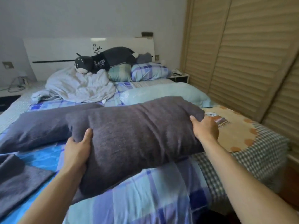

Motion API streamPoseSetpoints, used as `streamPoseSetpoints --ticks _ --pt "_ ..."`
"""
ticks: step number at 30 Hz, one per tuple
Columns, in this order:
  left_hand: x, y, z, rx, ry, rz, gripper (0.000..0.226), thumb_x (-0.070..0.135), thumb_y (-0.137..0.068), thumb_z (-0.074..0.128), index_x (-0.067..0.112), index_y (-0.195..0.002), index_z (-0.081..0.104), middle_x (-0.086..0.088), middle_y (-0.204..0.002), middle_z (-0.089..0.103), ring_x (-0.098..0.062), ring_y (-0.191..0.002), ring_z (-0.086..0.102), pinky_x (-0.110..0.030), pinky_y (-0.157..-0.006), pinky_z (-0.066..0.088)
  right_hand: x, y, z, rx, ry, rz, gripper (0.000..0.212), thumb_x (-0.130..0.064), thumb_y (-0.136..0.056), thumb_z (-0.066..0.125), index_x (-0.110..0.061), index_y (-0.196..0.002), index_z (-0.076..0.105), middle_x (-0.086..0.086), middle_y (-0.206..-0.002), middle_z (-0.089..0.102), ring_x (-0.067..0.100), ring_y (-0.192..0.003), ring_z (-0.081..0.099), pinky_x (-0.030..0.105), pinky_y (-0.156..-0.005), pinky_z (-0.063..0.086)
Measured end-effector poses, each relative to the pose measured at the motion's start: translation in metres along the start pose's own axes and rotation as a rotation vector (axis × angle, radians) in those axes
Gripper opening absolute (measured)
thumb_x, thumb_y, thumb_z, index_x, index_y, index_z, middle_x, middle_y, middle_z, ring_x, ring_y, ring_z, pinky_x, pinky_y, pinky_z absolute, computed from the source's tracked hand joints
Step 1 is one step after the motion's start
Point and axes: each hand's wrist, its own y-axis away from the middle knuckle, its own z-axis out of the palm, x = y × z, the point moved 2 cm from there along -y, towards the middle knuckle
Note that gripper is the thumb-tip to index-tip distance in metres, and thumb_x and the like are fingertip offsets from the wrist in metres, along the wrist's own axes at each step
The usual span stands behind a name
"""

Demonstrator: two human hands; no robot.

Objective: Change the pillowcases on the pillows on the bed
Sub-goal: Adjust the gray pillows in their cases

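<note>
On the bed [145,199] I hold one grey-cased pillow [137,139] by its ends, left hand [77,152] and right hand [205,128] gripping; another grey pillow [40,125] lies beside, while two patterned pillows [148,71] by the headboard seemingly await changing.

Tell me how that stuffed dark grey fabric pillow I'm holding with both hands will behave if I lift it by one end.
The dark grey fabric pillow probably flops: it already dents where the left hand and right hand grip it. It looks light for its bulk, since fingertip grips at the edges carry it. The matte weave likely won't slip.
</note>
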Motion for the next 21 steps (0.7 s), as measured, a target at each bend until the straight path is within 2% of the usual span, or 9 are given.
streamPoseSetpoints --ticks 3,6,9,11,12,14,17,19,21 --pt "0.058 -0.018 0.068 -0.155 0.141 0.062 0.064 0.065 -0.079 0.070 0.011 -0.113 0.068 -0.005 -0.106 0.073 -0.023 -0.097 0.069 -0.043 -0.093 0.056 0.005 -0.088 -0.041 0.106 0.076 0.048 0.059 -0.062 -0.088 0.055 -0.016 -0.124 0.060 0.019 -0.131 0.060 0.041 -0.122 0.054 0.052 -0.104 0.041" --pt "0.091 -0.028 0.168 -0.370 0.109 0.022 0.078 0.066 -0.085 0.061 0.012 -0.141 0.050 -0.002 -0.129 0.061 -0.028 -0.119 0.060 -0.047 -0.106 0.048 0.006 -0.152 -0.049 0.016 0.176 0.062 0.067 -0.054 -0.098 0.046 -0.028 -0.156 0.025 0.015 -0.161 0.025 0.040 -0.146 0.022 0.056 -0.119 0.020" --pt "0.062 -0.009 0.251 -0.762 -0.348 -0.072 0.068 0.072 -0.085 0.048 0.032 -0.139 0.037 -0.004 -0.136 0.053 -0.035 -0.116 0.057 -0.050 -0.092 0.053 0.014 -0.163 -0.005 -0.186 0.162 0.003 0.077 -0.054 -0.101 0.040 -0.024 -0.160 0.001 0.010 -0.167 0.003 0.036 -0.152 0.007 0.050 -0.123 0.012" --pt "0.020 0.018 0.273 -1.007 -0.670 -0.101 0.055 0.056 -0.095 0.051 0.034 -0.143 0.034 -0.007 -0.141 0.051 -0.031 -0.108 0.055 -0.048 -0.085 0.055 0.026 -0.151 0.045 -0.401 0.210 -0.081 0.073 -0.056 -0.102 0.036 -0.026 -0.160 0.005 0.010 -0.168 0.002 0.036 -0.153 0.007 0.047 -0.124 0.011" --pt "0.001 0.024 0.278 -1.054 -0.730 -0.061 0.064 0.049 -0.097 0.054 0.035 -0.152 0.024 -0.010 -0.142 0.052 -0.029 -0.106 0.055 -0.044 -0.085 0.054 0.033 -0.141 0.069 -0.513 0.259 -0.115 0.071 -0.057 -0.102 0.034 -0.029 -0.160 0.007 0.008 -0.168 0.000 0.036 -0.153 0.005 0.047 -0.124 0.010" --pt "-0.023 0.023 0.271 -1.055 -0.781 0.116 0.083 0.042 -0.098 0.057 0.036 -0.160 0.003 -0.017 -0.140 0.056 -0.029 -0.105 0.060 -0.033 -0.083 0.049 0.048 -0.126 0.103 -0.613 0.349 -0.139 0.068 -0.059 -0.101 0.034 -0.034 -0.160 0.010 0.003 -0.168 -0.007 0.037 -0.153 -0.001 0.048 -0.124 0.007" --pt "-0.049 -0.016 0.226 -0.925 -0.923 0.250 0.072 0.039 -0.100 0.054 0.029 -0.161 0.018 -0.017 -0.151 0.046 -0.030 -0.132 0.052 -0.029 -0.100 0.042 0.052 -0.113 0.123 -0.607 0.438 -0.040 0.063 -0.053 -0.102 0.036 -0.033 -0.159 0.018 0.002 -0.168 -0.005 0.039 -0.151 0.003 0.051 -0.123 0.011" --pt "-0.065 -0.049 0.174 -0.811 -0.982 0.222 0.061 0.037 -0.102 0.053 0.025 -0.158 0.030 -0.015 -0.152 0.047 -0.028 -0.136 0.048 -0.027 -0.104 0.037 0.035 -0.098 0.128 -0.464 0.455 0.014 0.058 -0.040 -0.101 0.044 -0.021 -0.154 0.032 0.008 -0.166 0.009 0.040 -0.147 0.017 0.049 -0.121 0.020" --pt "-0.086 -0.077 0.118 -0.688 -1.027 0.177 0.059 0.036 -0.102 0.053 0.024 -0.156 0.034 -0.017 -0.147 0.050 -0.031 -0.133 0.050 -0.029 -0.104 0.037 0.002 -0.071 0.135 -0.273 0.395 -0.127 0.048 -0.027 -0.096 0.052 -0.011 -0.141 0.050 0.012 -0.157 0.029 0.039 -0.138 0.030 0.046 -0.115 0.029"
